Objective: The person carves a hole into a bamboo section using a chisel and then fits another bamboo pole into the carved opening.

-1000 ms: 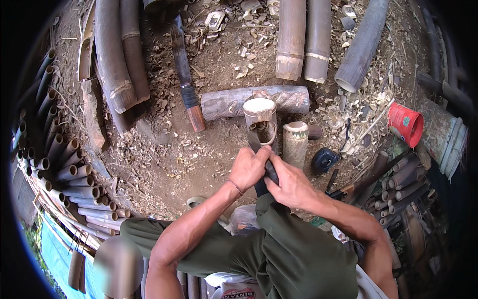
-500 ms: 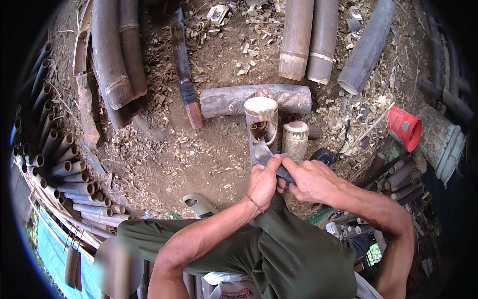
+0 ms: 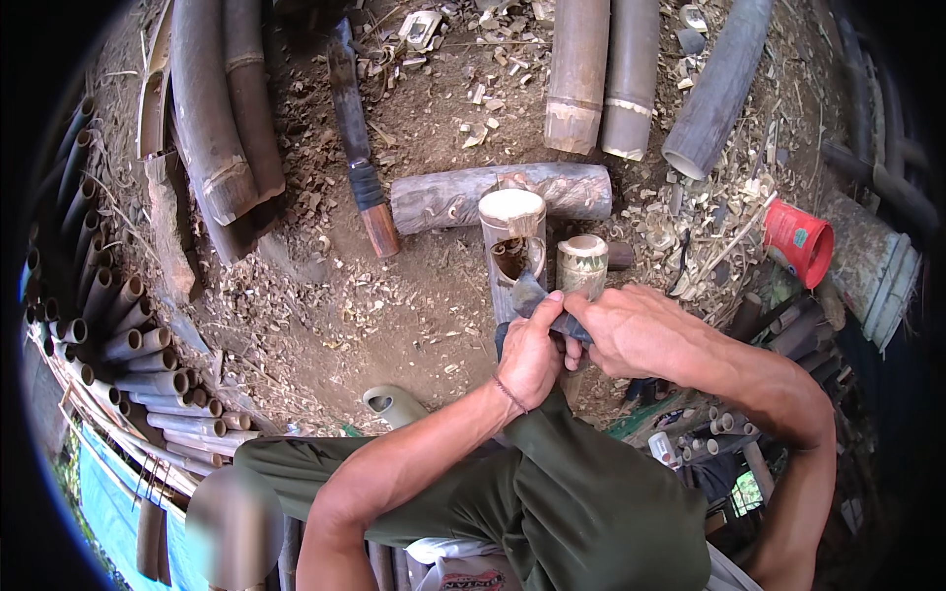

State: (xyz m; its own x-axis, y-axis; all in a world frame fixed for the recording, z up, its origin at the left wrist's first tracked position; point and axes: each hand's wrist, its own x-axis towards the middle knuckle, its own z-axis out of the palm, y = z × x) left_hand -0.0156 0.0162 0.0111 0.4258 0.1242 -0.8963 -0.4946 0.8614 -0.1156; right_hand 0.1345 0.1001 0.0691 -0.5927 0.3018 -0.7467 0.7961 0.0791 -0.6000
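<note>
- right hand curled around a dark-handled knife
- left hand thumb against knife; cannot tell its finger grip
- knife tip at bamboo tube's opening

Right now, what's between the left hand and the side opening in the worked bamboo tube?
The tool's metal blade, seen against the wall of the bamboo tube, below the opening and ahead of the left hand. Head view.

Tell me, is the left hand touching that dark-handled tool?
Touching. The head view shows the left hand gripping the dark-handled tool, with its thumb lying right on it.
</note>
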